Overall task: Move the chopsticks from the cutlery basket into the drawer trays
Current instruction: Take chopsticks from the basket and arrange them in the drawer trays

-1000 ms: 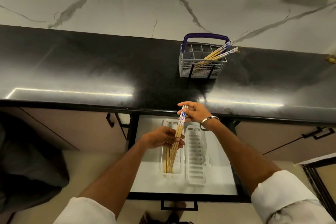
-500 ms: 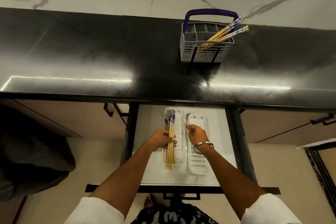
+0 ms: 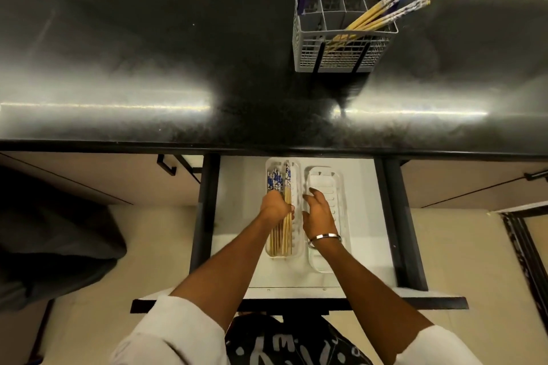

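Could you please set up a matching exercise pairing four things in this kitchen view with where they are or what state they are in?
Things:
1. cutlery basket
2. left tray
3. right tray
4. bracelet

Places or states:
A. holds no chopsticks
B. on the right wrist
C. on the black counter
D. holds a bundle of chopsticks

Pairs: 1-C, 2-D, 3-A, 4-B

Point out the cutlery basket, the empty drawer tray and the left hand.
cutlery basket point(image 3: 341, 52): head view, front mesh wall.
empty drawer tray point(image 3: 326, 179): head view, bare far end.
left hand point(image 3: 274, 206): head view, back of the hand.
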